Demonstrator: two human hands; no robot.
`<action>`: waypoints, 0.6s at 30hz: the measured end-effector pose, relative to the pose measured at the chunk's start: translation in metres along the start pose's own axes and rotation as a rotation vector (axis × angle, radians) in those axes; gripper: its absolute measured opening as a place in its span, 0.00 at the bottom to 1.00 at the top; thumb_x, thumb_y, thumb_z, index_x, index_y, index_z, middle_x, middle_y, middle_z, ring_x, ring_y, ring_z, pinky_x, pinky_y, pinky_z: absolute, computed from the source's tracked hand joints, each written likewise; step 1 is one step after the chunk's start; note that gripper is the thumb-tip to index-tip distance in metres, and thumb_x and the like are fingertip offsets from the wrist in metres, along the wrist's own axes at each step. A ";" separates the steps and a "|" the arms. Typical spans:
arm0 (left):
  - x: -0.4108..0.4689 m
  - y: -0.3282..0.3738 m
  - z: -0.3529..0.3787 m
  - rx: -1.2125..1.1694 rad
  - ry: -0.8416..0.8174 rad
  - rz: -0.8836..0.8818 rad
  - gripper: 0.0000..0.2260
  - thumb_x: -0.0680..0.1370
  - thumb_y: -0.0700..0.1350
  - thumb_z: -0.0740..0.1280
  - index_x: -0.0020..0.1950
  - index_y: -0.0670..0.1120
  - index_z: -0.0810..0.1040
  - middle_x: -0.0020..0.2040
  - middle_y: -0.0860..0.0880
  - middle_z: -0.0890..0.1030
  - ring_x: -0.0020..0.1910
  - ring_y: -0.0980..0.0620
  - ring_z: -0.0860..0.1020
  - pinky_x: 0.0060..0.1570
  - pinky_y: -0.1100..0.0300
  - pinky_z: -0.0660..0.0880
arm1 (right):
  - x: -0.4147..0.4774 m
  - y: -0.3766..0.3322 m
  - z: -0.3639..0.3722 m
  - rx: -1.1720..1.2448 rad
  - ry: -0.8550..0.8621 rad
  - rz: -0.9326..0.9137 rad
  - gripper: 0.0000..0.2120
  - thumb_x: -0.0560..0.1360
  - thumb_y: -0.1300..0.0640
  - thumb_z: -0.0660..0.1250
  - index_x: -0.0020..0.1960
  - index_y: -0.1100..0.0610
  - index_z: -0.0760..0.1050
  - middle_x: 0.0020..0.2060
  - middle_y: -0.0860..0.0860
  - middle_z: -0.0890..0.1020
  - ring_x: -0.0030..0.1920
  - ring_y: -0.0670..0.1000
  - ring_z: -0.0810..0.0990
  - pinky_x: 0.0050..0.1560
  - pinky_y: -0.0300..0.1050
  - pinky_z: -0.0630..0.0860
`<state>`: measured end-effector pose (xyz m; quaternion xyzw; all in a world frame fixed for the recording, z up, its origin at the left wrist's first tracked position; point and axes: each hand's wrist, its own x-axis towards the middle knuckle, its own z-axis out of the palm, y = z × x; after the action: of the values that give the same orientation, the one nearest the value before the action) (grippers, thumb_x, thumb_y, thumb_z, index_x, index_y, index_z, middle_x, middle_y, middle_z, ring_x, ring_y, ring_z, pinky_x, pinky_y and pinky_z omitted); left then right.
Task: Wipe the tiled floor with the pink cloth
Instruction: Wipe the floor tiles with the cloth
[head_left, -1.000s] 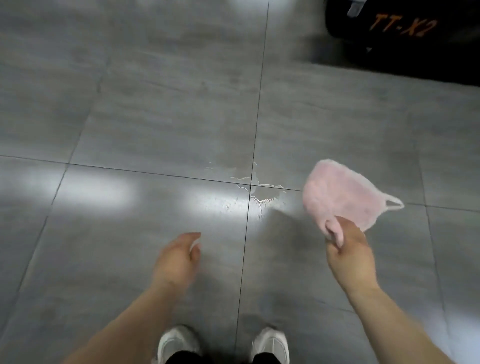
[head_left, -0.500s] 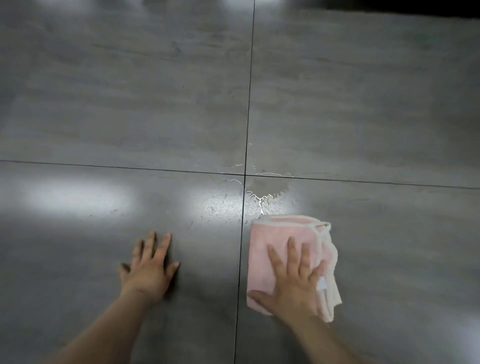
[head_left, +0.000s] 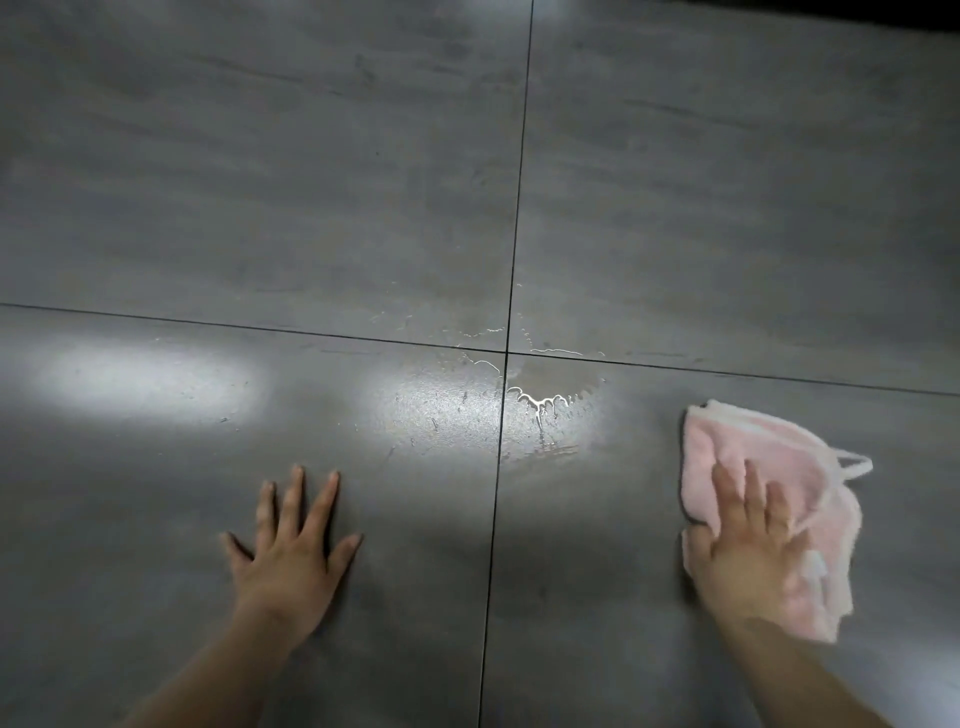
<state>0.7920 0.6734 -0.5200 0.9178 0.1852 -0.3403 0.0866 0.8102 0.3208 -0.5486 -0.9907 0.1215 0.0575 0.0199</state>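
Note:
The pink cloth (head_left: 748, 457) lies flat and rumpled on the grey tiled floor (head_left: 260, 182) at the lower right, a thin loop sticking out on its right side. My right hand (head_left: 748, 551) presses down on it with fingers spread and straight; the hand looks blurred. My left hand (head_left: 293, 556) rests flat on the floor at the lower left, fingers spread, holding nothing. A small puddle of liquid (head_left: 540, 387) glistens where four tiles meet, to the left of and slightly beyond the cloth.
Dark grout lines (head_left: 514, 208) cross at the puddle. Bright light reflections (head_left: 140, 371) lie on the near-left tile. A dark strip (head_left: 924, 13) shows at the top right corner.
My right hand laid the cloth down on the floor just below the puddle, then slid it to the right along the floor. My left hand came down flat on the tile.

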 end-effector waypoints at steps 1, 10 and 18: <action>0.000 0.000 0.000 -0.006 0.002 0.001 0.29 0.78 0.59 0.50 0.72 0.57 0.37 0.76 0.51 0.37 0.74 0.48 0.37 0.71 0.39 0.46 | -0.002 -0.024 0.002 0.006 0.044 0.008 0.29 0.62 0.53 0.52 0.60 0.61 0.69 0.53 0.69 0.79 0.51 0.74 0.77 0.39 0.79 0.66; 0.008 -0.010 0.010 -0.118 0.100 0.062 0.42 0.62 0.68 0.38 0.73 0.50 0.52 0.76 0.46 0.53 0.75 0.44 0.51 0.67 0.33 0.52 | -0.037 -0.139 0.031 -0.066 0.093 -0.943 0.30 0.59 0.42 0.52 0.61 0.46 0.69 0.65 0.48 0.73 0.60 0.53 0.75 0.70 0.59 0.41; 0.004 -0.092 0.017 -0.453 0.348 -0.458 0.36 0.71 0.62 0.50 0.73 0.44 0.52 0.76 0.43 0.51 0.75 0.45 0.48 0.72 0.43 0.42 | -0.010 -0.165 0.020 0.075 0.050 -0.568 0.29 0.60 0.52 0.51 0.61 0.54 0.67 0.63 0.51 0.68 0.72 0.56 0.51 0.71 0.54 0.40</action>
<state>0.7482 0.7544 -0.5388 0.8543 0.4685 -0.1402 0.1762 0.8388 0.4840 -0.5629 -0.9847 -0.1584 0.0207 0.0691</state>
